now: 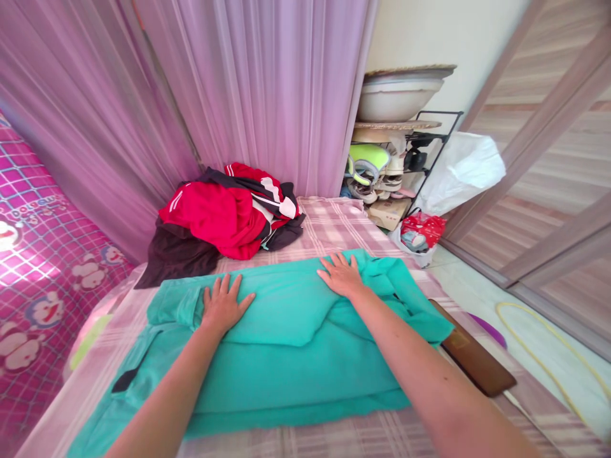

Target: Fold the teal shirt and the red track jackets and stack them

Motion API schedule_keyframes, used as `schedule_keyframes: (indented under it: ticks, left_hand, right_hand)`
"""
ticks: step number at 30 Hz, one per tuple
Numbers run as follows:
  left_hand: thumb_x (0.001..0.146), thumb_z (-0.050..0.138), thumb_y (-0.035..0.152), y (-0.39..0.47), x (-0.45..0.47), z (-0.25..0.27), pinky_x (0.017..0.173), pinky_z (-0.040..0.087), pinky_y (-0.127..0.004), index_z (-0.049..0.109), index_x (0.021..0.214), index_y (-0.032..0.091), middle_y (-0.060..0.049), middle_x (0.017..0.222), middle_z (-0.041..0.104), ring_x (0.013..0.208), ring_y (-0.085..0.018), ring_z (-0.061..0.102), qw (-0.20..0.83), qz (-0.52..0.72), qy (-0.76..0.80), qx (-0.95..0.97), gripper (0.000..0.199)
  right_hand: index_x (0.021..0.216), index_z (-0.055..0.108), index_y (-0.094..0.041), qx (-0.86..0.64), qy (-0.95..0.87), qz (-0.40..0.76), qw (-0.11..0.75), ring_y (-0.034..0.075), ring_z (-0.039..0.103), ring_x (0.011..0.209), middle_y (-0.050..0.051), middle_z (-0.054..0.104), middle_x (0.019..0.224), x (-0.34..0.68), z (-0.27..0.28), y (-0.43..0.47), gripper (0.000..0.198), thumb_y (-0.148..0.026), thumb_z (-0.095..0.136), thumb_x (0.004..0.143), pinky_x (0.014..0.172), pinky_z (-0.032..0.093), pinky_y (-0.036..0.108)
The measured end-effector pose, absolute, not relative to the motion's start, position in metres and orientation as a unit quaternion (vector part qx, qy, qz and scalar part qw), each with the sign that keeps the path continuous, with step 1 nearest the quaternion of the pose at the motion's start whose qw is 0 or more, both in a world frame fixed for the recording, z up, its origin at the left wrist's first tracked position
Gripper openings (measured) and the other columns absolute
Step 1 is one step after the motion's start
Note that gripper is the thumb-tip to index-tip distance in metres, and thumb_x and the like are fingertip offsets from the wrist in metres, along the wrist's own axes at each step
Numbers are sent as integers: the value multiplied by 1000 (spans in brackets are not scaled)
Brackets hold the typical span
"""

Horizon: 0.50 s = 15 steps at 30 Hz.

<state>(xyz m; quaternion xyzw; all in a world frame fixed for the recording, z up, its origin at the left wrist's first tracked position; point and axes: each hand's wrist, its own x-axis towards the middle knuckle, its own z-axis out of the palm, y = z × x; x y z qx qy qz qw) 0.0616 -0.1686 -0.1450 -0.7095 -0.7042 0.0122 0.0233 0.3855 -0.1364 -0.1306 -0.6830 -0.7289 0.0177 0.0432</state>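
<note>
A teal garment (pixel 286 375) lies spread across the bed in front of me, partly folded over itself in layers. My left hand (pixel 223 305) rests flat on its upper left part, fingers spread, beside a bunched fold. On the upper right part lies my right hand (pixel 341 275), palm down with the fingers apart. Neither hand grips the cloth. A small black tab (pixel 125 381) shows on the garment's left side. My forearms cover parts of the cloth, so its exact kind is hard to tell.
Red and dark clothes (pixel 224 216) are heaped at the bed's far side, against a purple curtain (pixel 267 95). A phone (pixel 477 356) with a cable lies at the right edge of the plaid sheet (pixel 334 222). Beyond stand a shoe rack (pixel 429 165) and a white bag (pixel 463 168).
</note>
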Motion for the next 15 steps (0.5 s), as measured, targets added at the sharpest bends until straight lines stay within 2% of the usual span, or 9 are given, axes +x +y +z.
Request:
schedule_keyframes:
  ticks: [3, 11, 15]
  left_hand:
    - [93, 36, 62, -168, 59, -149, 115, 21, -61, 34, 153, 22, -16, 160, 31, 147, -37, 26, 31, 1, -702, -712, 73]
    - [92, 35, 63, -168, 60, -150, 114, 21, -61, 36, 153, 21, -16, 159, 32, 146, -39, 26, 24, -7, -702, -711, 74]
    - [92, 35, 64, -168, 59, -152, 114, 21, -61, 36, 153, 20, -17, 159, 33, 146, -39, 27, 31, -12, -699, -714, 75]
  right_hand:
    - [154, 33, -24, -712, -700, 56, 4, 29, 20, 149, 10, 27, 162, 394, -148, -132, 65, -58, 20, 99, 117, 13, 56]
    - [152, 37, -13, -760, -649, 11, 14, 30, 27, 146, 17, 32, 158, 408, -149, -129, 69, -54, 19, 100, 116, 18, 48]
    - [149, 42, -12, -767, -641, 12, 22, 32, 35, 140, 20, 40, 154, 402, -137, -129, 65, -49, 22, 100, 113, 23, 49]
